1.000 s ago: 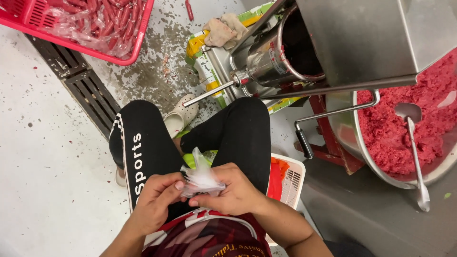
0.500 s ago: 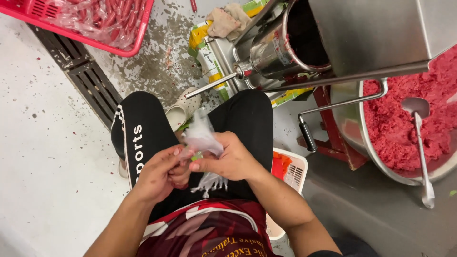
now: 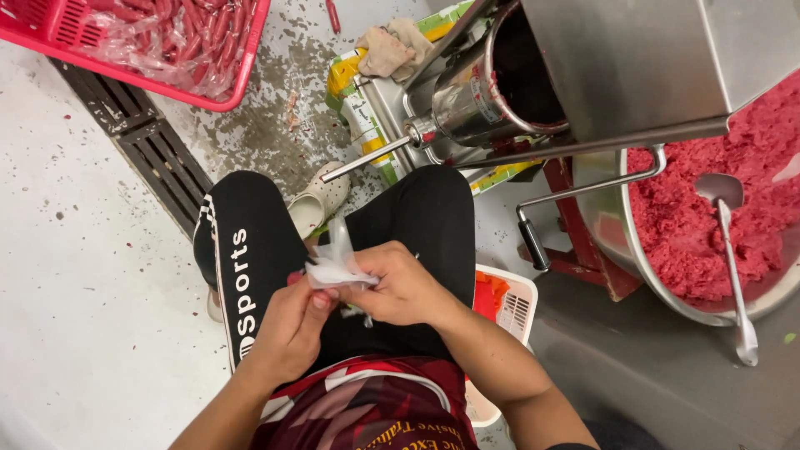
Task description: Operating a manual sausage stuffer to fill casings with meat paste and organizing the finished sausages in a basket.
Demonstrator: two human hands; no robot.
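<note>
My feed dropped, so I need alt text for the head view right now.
Seated person's left hand and right hand hold a thin clear plastic piece over their lap. Ahead stands a metal sausage machine, a bowl of red minced meat at right, a red crate of sausages at top left.

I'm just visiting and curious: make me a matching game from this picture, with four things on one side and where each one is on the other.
Things:
1. clear plastic bag
2. ladle
3. red crate
4. cloth

Places:
A. on top of the metal machine
B. on the floor at top left, holding sausages
C. between the left hand and right hand, over the lap
D. in the steel bowl of pink minced meat

Pairs: 1-C, 2-D, 3-B, 4-A
</note>
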